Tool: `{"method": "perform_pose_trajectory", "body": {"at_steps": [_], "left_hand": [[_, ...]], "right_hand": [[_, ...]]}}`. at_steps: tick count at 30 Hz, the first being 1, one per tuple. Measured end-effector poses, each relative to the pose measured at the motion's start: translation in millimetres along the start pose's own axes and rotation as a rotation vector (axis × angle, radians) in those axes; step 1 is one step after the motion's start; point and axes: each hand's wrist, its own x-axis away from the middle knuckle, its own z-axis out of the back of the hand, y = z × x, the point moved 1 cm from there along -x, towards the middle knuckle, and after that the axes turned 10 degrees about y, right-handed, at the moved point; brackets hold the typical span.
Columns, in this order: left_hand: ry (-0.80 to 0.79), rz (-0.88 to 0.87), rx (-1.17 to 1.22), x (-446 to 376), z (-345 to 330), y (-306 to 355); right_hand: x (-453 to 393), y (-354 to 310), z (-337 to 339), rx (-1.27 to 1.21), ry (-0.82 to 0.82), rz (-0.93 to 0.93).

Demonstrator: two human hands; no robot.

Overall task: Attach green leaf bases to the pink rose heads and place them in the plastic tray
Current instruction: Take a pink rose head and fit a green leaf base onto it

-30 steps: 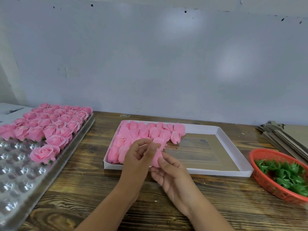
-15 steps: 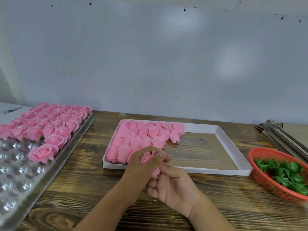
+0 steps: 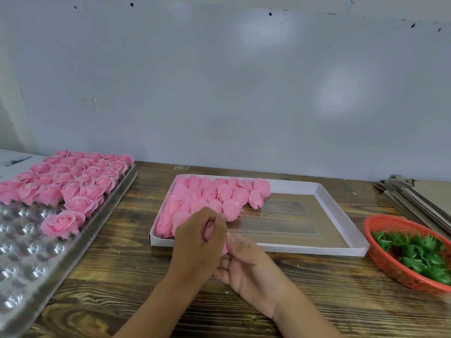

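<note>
Both hands meet at the table's middle front over one pink rose head [image 3: 209, 231]. My left hand [image 3: 198, 242] curls its fingers round the bud from above and hides most of it. My right hand [image 3: 246, 267] holds the bud's lower end from below, palm up. More loose rose heads [image 3: 207, 196] fill the left part of a white cardboard tray [image 3: 341, 223]. Green leaf bases [image 3: 415, 254] lie in a red basket [image 3: 390, 267] at the right. Finished roses [image 3: 63, 184] stand in the far rows of a clear plastic tray [image 3: 24, 269] at the left.
A stack of flat cardboard sheets [image 3: 415, 196] lies at the far right behind the basket. A grey wall closes the back of the wooden table [image 3: 122, 289]. The near cells of the plastic tray hold nothing.
Both hands have come down and toward me with the rose head. My left fingers have closed further over the bud, which now shows less.
</note>
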Motion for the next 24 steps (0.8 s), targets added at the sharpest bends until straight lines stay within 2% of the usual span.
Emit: {"method": "perform_pose_trajectory", "body": {"at_steps": [3,5,9,14,19,21,24], "left_hand": [[0.009,-0.087,-0.077,-2,2,-1],[-0.003,-0.081,-0.105,-3,3,-4],[-0.029,-0.017,-0.130,-3,3,-11],[-0.014,0.072,-0.071,-5,1,-14],[-0.003,0.178,-0.025,-6,0,-15],[0.006,0.228,-0.007,-8,0,-15],[-0.009,0.318,0.033,-9,0,-16]], "right_hand": [[-1,0,2,0.011,0.031,0.014],[-2,0,4,0.019,0.057,0.016],[-2,0,6,0.053,0.084,0.011],[-2,-1,7,0.109,0.169,0.017],[-1,-7,6,0.180,0.181,0.023],[-1,-12,7,0.237,0.275,0.024],[1,-29,14,0.402,0.557,0.138]]}}
